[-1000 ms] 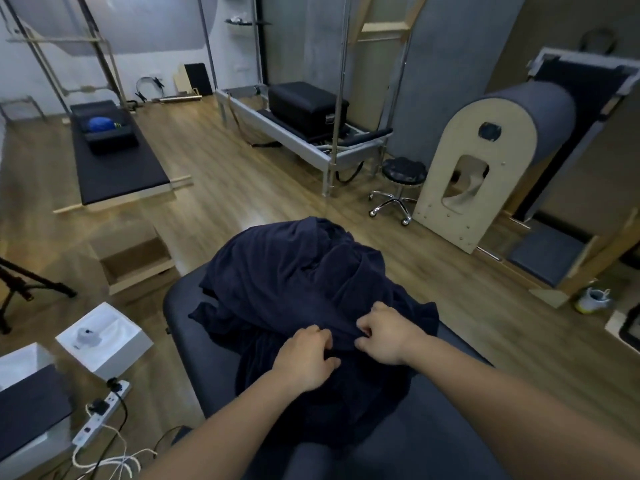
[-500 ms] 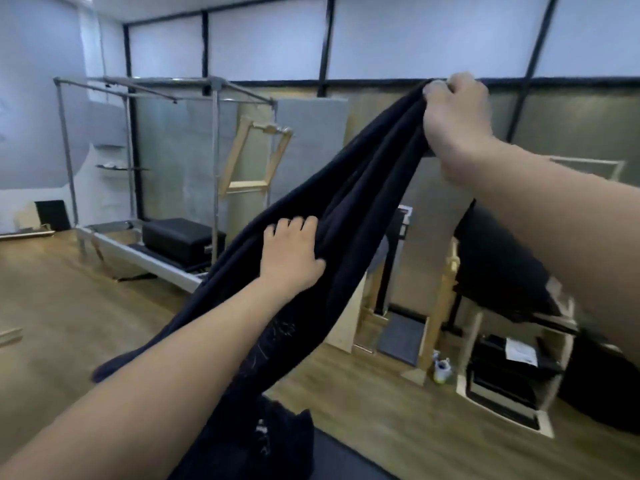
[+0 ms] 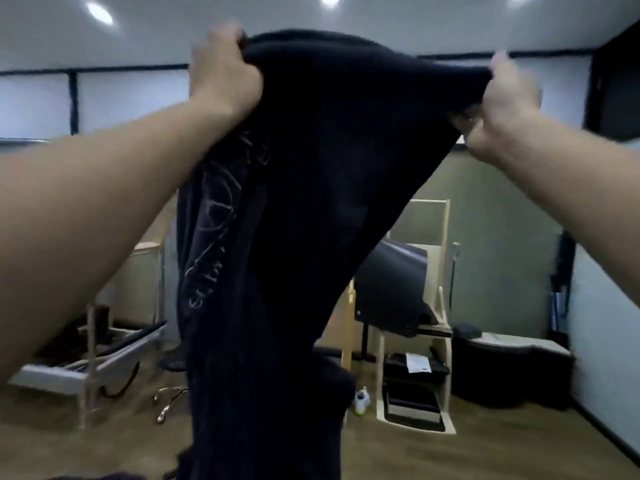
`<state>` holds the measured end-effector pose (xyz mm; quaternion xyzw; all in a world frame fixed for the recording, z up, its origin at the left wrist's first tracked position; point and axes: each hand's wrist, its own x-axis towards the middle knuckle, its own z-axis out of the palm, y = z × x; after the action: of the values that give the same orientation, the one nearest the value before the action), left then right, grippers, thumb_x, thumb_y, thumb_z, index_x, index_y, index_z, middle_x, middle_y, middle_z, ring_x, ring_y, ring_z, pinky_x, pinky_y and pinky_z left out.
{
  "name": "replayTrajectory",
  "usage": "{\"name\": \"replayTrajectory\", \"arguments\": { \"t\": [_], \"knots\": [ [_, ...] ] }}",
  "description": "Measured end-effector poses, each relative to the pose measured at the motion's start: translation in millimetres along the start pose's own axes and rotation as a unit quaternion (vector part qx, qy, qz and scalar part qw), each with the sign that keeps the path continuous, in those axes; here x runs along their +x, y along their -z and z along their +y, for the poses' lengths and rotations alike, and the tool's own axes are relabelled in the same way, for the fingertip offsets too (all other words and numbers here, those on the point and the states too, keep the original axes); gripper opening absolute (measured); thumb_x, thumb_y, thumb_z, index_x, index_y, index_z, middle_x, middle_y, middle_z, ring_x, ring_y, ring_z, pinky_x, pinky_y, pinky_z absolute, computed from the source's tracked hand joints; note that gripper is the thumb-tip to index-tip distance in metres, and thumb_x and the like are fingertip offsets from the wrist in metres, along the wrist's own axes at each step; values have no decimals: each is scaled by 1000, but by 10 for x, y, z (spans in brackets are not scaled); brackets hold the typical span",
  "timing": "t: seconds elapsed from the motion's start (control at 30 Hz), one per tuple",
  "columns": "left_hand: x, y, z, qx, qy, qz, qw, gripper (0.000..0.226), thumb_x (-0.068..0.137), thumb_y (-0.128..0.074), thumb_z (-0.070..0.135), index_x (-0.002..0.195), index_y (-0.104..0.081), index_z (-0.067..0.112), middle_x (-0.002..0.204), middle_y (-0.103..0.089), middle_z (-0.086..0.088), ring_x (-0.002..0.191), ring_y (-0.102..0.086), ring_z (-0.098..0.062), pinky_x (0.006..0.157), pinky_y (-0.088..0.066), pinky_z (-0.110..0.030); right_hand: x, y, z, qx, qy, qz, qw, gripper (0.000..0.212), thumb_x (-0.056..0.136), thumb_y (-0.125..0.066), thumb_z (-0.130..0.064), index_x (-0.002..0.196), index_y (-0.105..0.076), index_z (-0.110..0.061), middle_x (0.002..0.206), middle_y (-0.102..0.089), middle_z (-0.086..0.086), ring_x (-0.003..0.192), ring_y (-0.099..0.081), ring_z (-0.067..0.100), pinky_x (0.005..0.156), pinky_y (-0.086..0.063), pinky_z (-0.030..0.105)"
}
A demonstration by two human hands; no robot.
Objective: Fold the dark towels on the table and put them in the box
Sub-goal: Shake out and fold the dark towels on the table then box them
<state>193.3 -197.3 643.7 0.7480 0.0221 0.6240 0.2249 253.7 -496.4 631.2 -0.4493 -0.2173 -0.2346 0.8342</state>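
Note:
A dark navy towel hangs in the air in front of me, held high by its top edge, with pale stitched lettering down its left side. My left hand grips the top left corner. My right hand grips the top right corner. The cloth stretches between both hands and drops to the bottom of the view. The table and the box are out of sight.
Behind the towel stand a metal-framed exercise bed at the left, a wooden chair with a dark pad in the middle, and a dark low bench at the right, all on a wooden floor.
I have lifted the towel off the pile and raised it high. My left hand moved up to the top edge, and both hands now spread the cloth apart. The view tilted upward.

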Motion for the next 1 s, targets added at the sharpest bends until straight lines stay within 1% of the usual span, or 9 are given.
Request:
{"name": "replayTrajectory", "arguments": {
  "t": [0.1, 0.2, 0.3, 0.47, 0.6, 0.67, 0.77, 0.9, 1.0],
  "knots": [
    [-80, -131, 621, 2, -90, -44, 995, 47, 81, -39, 27, 114, -65, 6, 114, -66, -23, 110, -62, -35, 87, -47, -44, -411, 16, 178, -152, -83, -205, 963, 49, 93, -51, -62, 125, -58, -26, 118, -69, 4, 108, -66, 25, 90, -53, 45],
    [-497, -287, 945, -3, -106, -119, 987, 37, 75, -35, 30, 88, -65, 12, 108, -68, -22, 107, -63, -37, 79, -48, -44, -841, 270, 655, -278, -192, -307, 890, 36, 90, -61, -53, 107, -67, -21, 99, -72, 3, 100, -66, 26, 95, -51, 47],
    [-724, -455, 791, 27, -89, -187, 978, 16, 77, -42, 24, 71, -52, 13, 96, -65, -19, 93, -64, -40, 73, -53, -43, -823, 452, 624, -263, -162, -227, 924, 23, 104, -45, -31, 108, -63, -18, 99, -69, 3, 89, -66, 25, 79, -54, 38],
    [-898, -724, 565, 98, -78, -312, 942, 18, 96, -60, 33, 99, -69, 17, 85, -64, -12, 71, -64, -32, 66, -50, -34, -341, 569, -144, -107, -84, 14, 991, 27, 99, -57, -38, 99, -64, -13, 97, -74, 7, 77, -75, 23, 66, -62, 34],
    [-972, -906, 780, 95, -98, -273, 952, 29, 89, -67, 32, 109, -61, 12, 110, -61, -16, 104, -56, -37, 76, -41, -35, -323, 533, -255, -122, -67, -26, 990, 29, 102, -52, -38, 98, -63, -12, 99, -74, 9, 85, -75, 26, 72, -63, 41],
    [-1139, -926, 994, 94, -109, -255, 956, 37, 85, -67, 31, 109, -50, 8, 111, -55, -15, 101, -53, -35, 74, -39, -37, -323, 558, -221, -144, -60, -40, 987, 28, 102, -51, -39, 100, -63, -14, 105, -74, 8, 91, -74, 27, 75, -63, 42],
    [-1658, -981, 1490, -85, -164, -206, 961, 28, 91, -55, 31, 103, -42, 10, 102, -50, -8, 91, -46, -26, 74, -36, -36, -303, 569, -224, -185, -63, -31, 980, 31, 99, -53, -43, 109, -62, -15, 108, -72, 7, 93, -73, 26, 78, -62, 44],
    [-2171, -1221, 1741, -93, -23, -476, 874, 80, 88, -60, 55, 143, -15, 19, 115, -52, -11, 98, -58, -32, 75, -57, -41, -314, 552, -234, -253, -74, -68, 962, 47, 96, -51, -55, 120, -57, -14, 119, -66, 7, 104, -66, 26, 93, -56, 45],
    [-2216, -1465, 1318, -21, 3, -449, 893, 67, 85, -67, 27, 135, -24, 14, 116, -50, -17, 105, -57, -42, 86, -53, -47, -247, 648, -286, -259, -62, -66, 962, 49, 96, -50, -57, 124, -54, -17, 127, -61, 6, 107, -65, 26, 92, -56, 45]
  ]
}}
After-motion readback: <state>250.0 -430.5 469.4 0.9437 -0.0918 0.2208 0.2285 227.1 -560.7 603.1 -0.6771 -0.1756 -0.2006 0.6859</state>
